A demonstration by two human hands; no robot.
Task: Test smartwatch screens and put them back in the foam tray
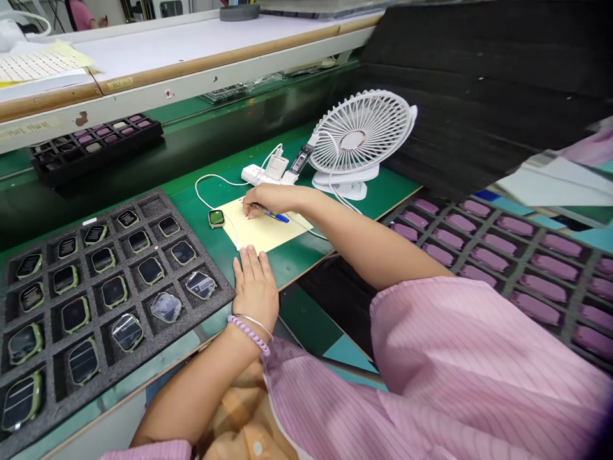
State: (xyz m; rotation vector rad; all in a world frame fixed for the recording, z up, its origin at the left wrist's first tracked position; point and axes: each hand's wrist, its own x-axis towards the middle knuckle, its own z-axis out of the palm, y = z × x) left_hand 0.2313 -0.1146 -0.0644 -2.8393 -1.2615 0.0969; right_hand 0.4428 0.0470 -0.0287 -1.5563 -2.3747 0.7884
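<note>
A yellow sheet of paper (268, 237) lies on the green worktop. My right hand (272, 197) is over it, fingers closed around a pen (275, 214) with a blue end; its writing tip cannot be made out. My left hand (256, 281) is flat at the sheet's near edge, fingers stretched out. Just left of the sheet sits a smartwatch (216, 218) with a lit green screen, and a white cable (204, 182) runs close by it. At left, a grey foam tray (148, 348) holds several green-cased watches (113, 291), one per compartment.
A white fan (361, 137) stands behind my right arm, beside a white power strip (253, 174) with chargers plugged in. Trays of purple pieces (491, 259) are at right. Another tray (96, 150) sits under the raised shelf (191, 61). Part of another person (83, 16) shows far back.
</note>
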